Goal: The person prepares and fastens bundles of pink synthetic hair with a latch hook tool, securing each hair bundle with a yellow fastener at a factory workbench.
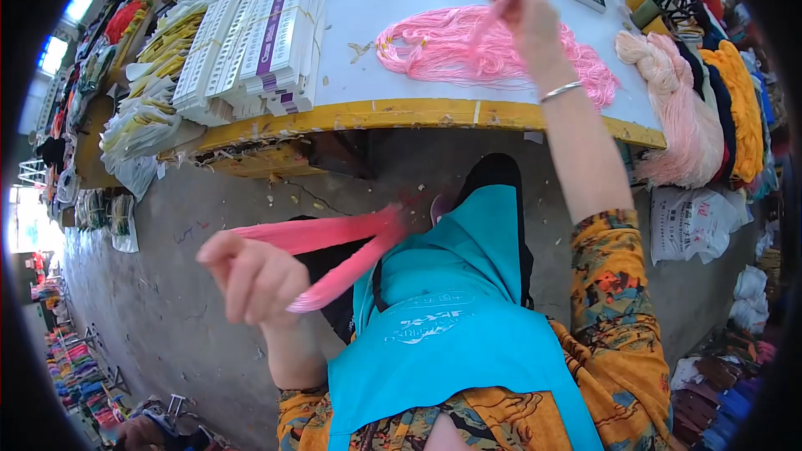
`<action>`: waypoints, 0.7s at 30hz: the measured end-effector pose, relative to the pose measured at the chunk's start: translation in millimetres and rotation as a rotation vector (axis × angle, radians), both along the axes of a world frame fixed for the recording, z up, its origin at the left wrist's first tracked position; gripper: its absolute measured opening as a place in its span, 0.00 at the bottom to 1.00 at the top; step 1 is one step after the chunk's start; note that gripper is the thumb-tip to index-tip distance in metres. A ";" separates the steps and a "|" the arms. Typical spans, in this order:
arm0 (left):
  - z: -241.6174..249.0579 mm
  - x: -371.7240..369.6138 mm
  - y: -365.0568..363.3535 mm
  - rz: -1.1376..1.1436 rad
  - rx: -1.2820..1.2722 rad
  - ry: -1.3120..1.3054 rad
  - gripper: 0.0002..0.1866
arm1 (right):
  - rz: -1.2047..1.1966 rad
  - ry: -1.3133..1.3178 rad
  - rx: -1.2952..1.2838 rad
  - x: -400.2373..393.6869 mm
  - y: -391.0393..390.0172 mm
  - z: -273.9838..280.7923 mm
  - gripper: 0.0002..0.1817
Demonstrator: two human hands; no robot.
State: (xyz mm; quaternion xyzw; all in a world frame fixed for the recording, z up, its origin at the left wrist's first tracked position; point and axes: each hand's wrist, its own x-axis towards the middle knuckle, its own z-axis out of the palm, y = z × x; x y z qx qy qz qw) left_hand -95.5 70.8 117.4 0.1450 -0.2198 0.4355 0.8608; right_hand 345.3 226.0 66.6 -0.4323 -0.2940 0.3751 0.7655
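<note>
A band of pink yarn (342, 255) is gripped in the closed left hand (251, 280) at eight o'clock, held well below the worktop (418, 113). At one o'clock, strands of a pink skein (443, 54) spread on the worktop are pinched by the right hand (526, 21). White boxed packs (251, 46) are stacked at eleven o'clock; pale pink hanks (685, 117) are draped at three o'clock.
</note>
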 end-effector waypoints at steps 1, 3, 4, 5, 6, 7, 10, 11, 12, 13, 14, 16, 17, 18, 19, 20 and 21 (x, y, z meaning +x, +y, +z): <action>5.1 -15.0 4.1 0.056 0.030 0.031 0.18 | 0.110 0.163 0.119 28.4 -1.0 20.6 0.06; 27.9 -34.1 2.5 0.200 0.007 0.050 0.14 | 0.083 0.071 0.190 105.8 -3.9 58.8 0.03; 38.4 -44.3 1.5 0.275 0.005 0.052 0.13 | 0.031 -0.031 0.137 138.8 -10.8 87.9 0.03; 51.2 -52.7 -0.4 0.336 0.020 0.058 0.11 | -0.156 0.013 0.361 81.6 -42.0 146.0 0.03; 68.2 -60.4 -3.2 0.397 0.034 0.067 0.10 | -0.355 -0.116 0.312 78.9 -62.0 189.0 0.06; 81.1 -71.6 -5.1 0.455 0.042 0.065 0.09 | -0.166 0.051 0.358 73.9 -84.0 224.2 0.07; 116.1 -120.8 -13.1 0.639 0.094 0.071 0.07 | -0.394 -0.407 0.268 123.3 -90.8 318.0 0.08; 129.5 -132.4 -18.7 0.694 0.116 0.057 0.05 | -0.397 -0.409 0.272 121.1 -99.7 342.7 0.08; 143.9 -142.9 -24.2 0.750 0.137 0.044 0.05 | -0.421 -0.456 0.319 114.0 -110.6 367.7 0.08; 155.6 -156.3 -29.2 0.806 0.187 0.046 0.08 | -0.445 -0.502 0.366 103.1 -122.7 388.7 0.09; 165.7 -163.5 -35.3 0.807 0.190 0.043 0.08 | -0.468 -0.548 0.414 89.3 -134.0 406.0 0.10; 182.1 -174.1 -48.4 0.898 0.204 0.141 0.11 | -0.449 -0.606 0.481 61.2 -150.1 422.8 0.09; 190.1 -177.1 -57.2 0.920 0.162 0.233 0.12 | -0.417 -0.624 0.503 47.8 -154.7 425.9 0.09; 189.3 -176.9 -60.6 0.933 0.170 0.227 0.12 | -0.375 -0.631 0.526 32.7 -158.4 426.9 0.08; 186.7 -174.7 -61.5 0.872 0.192 0.185 0.09 | -0.319 -0.631 0.543 16.0 -161.1 425.6 0.08; 183.3 -171.8 -61.5 0.814 0.217 0.146 0.06 | -0.260 -0.629 0.559 -1.6 -163.5 422.8 0.07; 179.2 -169.2 -62.5 0.755 0.244 0.108 0.06 | -0.191 -0.619 0.573 -19.4 -165.5 418.8 0.07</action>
